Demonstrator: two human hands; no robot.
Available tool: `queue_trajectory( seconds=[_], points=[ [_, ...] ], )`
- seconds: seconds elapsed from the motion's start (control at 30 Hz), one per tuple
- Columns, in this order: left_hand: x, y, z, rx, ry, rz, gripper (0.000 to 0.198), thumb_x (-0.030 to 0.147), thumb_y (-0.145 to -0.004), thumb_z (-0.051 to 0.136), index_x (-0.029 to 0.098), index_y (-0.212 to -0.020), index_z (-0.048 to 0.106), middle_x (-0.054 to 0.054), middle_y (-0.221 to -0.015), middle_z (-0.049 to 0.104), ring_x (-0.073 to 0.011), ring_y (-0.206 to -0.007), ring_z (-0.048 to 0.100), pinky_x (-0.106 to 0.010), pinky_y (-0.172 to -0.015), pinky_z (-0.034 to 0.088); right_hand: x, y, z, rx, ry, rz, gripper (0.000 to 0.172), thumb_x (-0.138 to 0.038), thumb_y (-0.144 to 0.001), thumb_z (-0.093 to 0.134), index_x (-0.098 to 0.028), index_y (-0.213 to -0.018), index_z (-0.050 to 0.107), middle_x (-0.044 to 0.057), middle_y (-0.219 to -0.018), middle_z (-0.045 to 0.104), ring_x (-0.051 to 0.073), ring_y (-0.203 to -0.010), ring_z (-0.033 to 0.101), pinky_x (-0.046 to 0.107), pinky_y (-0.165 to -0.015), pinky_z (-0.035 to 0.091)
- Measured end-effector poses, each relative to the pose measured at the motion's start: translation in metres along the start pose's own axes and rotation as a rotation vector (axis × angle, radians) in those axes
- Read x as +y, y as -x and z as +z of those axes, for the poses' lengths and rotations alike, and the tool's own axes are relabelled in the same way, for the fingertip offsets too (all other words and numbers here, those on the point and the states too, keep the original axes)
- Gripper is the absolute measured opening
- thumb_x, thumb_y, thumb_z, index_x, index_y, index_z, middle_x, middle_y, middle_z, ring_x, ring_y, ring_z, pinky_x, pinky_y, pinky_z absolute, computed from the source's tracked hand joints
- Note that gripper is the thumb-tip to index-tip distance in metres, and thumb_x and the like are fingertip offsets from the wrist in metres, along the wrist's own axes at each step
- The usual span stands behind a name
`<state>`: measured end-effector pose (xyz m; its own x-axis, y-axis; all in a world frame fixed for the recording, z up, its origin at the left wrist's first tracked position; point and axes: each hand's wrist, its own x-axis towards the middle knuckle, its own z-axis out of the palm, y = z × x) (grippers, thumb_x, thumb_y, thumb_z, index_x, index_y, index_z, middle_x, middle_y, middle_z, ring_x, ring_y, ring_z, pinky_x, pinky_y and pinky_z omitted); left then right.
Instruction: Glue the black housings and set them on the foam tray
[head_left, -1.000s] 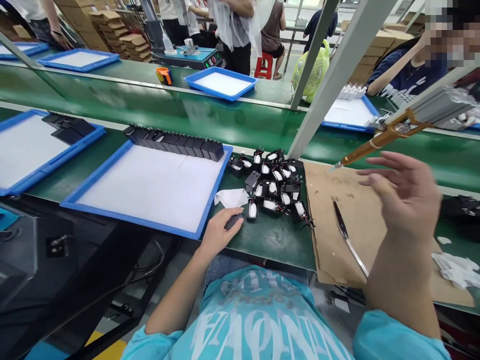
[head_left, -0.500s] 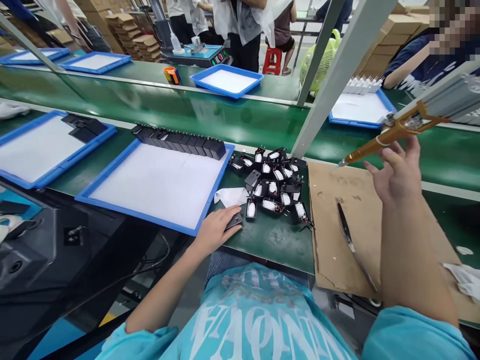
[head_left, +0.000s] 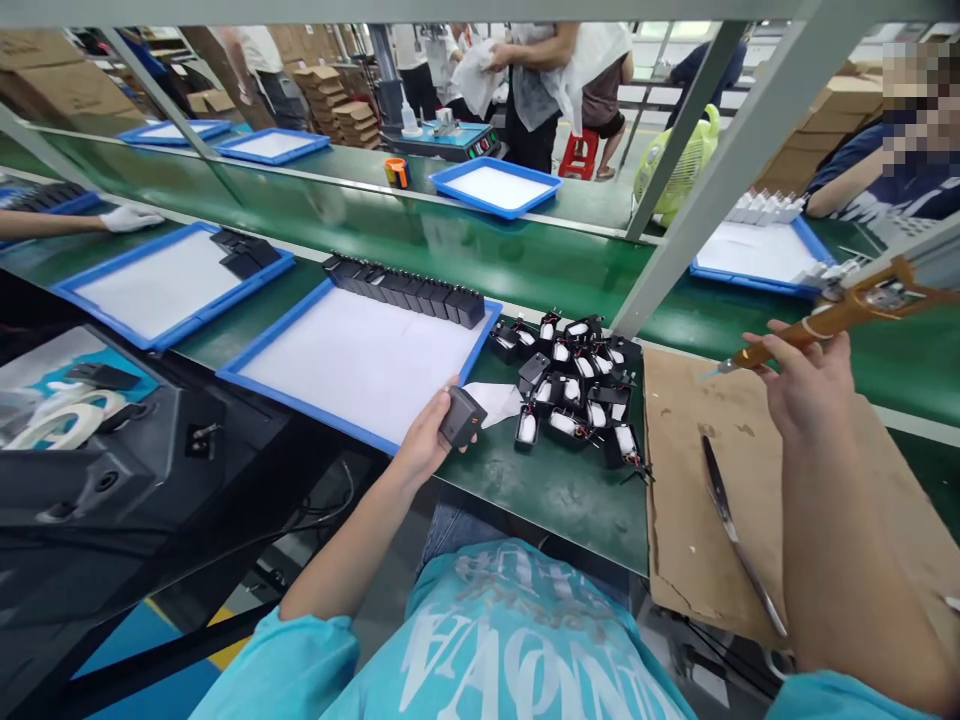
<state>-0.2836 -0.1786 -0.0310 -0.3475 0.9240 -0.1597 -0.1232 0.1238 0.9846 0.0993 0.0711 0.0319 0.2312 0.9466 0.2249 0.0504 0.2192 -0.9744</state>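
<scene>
My left hand point(head_left: 426, 440) is closed around a black plug adapter point(head_left: 463, 415), tilted up above the bench edge. Beside it lie a crumpled white cloth point(head_left: 495, 402) and a heap of open black adapter cases point(head_left: 568, 422) with white inserts and thin wires. On the right, my right hand point(head_left: 814, 385) has its thumb and fingers around the barrel of an orange dispensing gun point(head_left: 840, 312). The gun's thin pale tip points left and down over a cardboard sheet point(head_left: 682, 500). Tweezers point(head_left: 739, 545) lie on that sheet, left of my right forearm.
A blue-rimmed tray point(head_left: 337, 370) carries a row of black adapters point(head_left: 409, 287) along its far edge. Another blue tray point(head_left: 161, 285) stands further left, near a co-worker's gloved hand point(head_left: 131, 218). A slanting metal post point(head_left: 720, 170) rises behind the heap.
My left hand has lifted the adapter and turned its face up. My right hand's spread fingers have closed in around the gun. The view has shifted, and a gloved hand now shows at left.
</scene>
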Motion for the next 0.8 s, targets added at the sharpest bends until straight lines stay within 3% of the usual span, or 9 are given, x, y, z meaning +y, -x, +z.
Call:
queue_trajectory(
  seconds=[0.07,0.17,0.27,0.33,0.47,0.57,0.63,0.73,0.8],
  points=[
    [0.011,-0.014,-0.024,0.131,-0.168,0.11,0.08,0.064,-0.089,0.041,0.016,-0.15,0.022,-0.008,-0.087,0.068,-0.0207,-0.063,0.066,-0.031,-0.052,0.051,0.0,0.003,-0.002,0.006,-0.009,-0.015,0.047,-0.016,-0.052,0.071,-0.034,-0.086,0.045,0.002,-0.1,0.061,0.022,-0.076,0.069,0.044,-0.073,0.051],
    [0.025,-0.042,-0.068,0.342,-0.68,0.285,0.08,0.058,-0.085,0.054,0.02,-0.15,0.028,-0.01,-0.1,0.068,-0.0251,-0.081,0.068,-0.036,-0.073,0.053,-0.001,0.015,-0.007,0.006,-0.013,-0.035,0.045,-0.019,-0.049,0.072,-0.033,-0.086,0.049,0.001,-0.093,0.061,0.02,-0.068,0.067,0.047,-0.075,0.051],
    [0.033,-0.066,-0.097,0.321,-1.061,0.244,0.073,0.05,-0.084,0.057,0.019,-0.147,0.036,-0.013,-0.104,0.068,-0.0313,-0.085,0.067,-0.042,-0.078,0.052,-0.003,0.034,-0.014,0.005,-0.003,-0.066,0.045,-0.024,-0.048,0.074,-0.033,-0.088,0.055,0.0,-0.089,0.061,0.019,-0.064,0.064,0.05,-0.08,0.05],
    [0.037,-0.069,-0.097,0.297,-1.159,0.282,0.073,0.047,-0.083,0.06,0.015,-0.145,0.039,-0.017,-0.108,0.066,-0.0354,-0.095,0.065,-0.046,-0.082,0.05,-0.004,0.048,-0.018,0.007,-0.007,-0.089,0.045,-0.028,-0.048,0.075,-0.034,-0.088,0.058,-0.001,-0.087,0.06,0.018,-0.061,0.061,0.051,-0.081,0.05],
    [0.034,-0.037,-0.05,0.383,-1.065,0.605,0.076,0.049,-0.081,0.065,0.014,-0.143,0.039,-0.02,-0.13,0.054,-0.0358,-0.122,0.049,-0.05,-0.102,0.041,-0.011,0.075,-0.025,0.002,-0.039,-0.096,0.04,-0.029,-0.05,0.075,-0.034,-0.088,0.064,0.0,-0.086,0.06,0.017,-0.059,0.057,0.051,-0.079,0.051],
    [0.019,-0.006,0.006,0.061,-0.87,0.568,0.078,0.05,-0.083,0.065,0.023,-0.147,0.03,-0.012,-0.126,0.057,-0.0262,-0.113,0.057,-0.041,-0.097,0.047,-0.019,0.095,-0.029,-0.047,-0.017,-0.081,0.039,-0.03,-0.054,0.074,-0.037,-0.092,0.065,0.001,-0.091,0.058,0.017,-0.058,0.055,0.05,-0.074,0.051],
    [0.007,0.005,0.04,-0.103,-0.837,0.501,0.085,0.053,-0.081,0.067,0.026,-0.149,0.024,-0.012,-0.127,0.057,-0.0258,-0.111,0.059,-0.041,-0.096,0.049,-0.024,0.108,-0.03,-0.074,0.004,-0.079,0.038,-0.031,-0.058,0.072,-0.038,-0.094,0.065,0.002,-0.093,0.056,0.017,-0.058,0.053,0.049,-0.07,0.05],
    [-0.007,0.003,0.075,-0.109,-0.844,0.547,0.089,0.053,-0.08,0.068,0.026,-0.15,0.021,-0.014,-0.135,0.05,-0.0296,-0.122,0.051,-0.044,-0.099,0.046,-0.031,0.128,-0.03,-0.076,0.006,-0.082,0.036,-0.034,-0.062,0.068,-0.041,-0.097,0.064,0.003,-0.094,0.054,0.017,-0.055,0.048,0.047,-0.06,0.047],
    [-0.01,-0.002,0.087,-0.05,-0.865,0.631,0.079,0.05,-0.081,0.069,0.026,-0.146,0.032,-0.015,-0.138,0.046,-0.0308,-0.127,0.046,-0.046,-0.102,0.044,-0.035,0.142,-0.029,-0.075,-0.007,-0.079,0.037,-0.035,-0.064,0.065,-0.043,-0.1,0.063,0.004,-0.095,0.054,0.017,-0.053,0.045,0.044,-0.054,0.044]
  ],
)
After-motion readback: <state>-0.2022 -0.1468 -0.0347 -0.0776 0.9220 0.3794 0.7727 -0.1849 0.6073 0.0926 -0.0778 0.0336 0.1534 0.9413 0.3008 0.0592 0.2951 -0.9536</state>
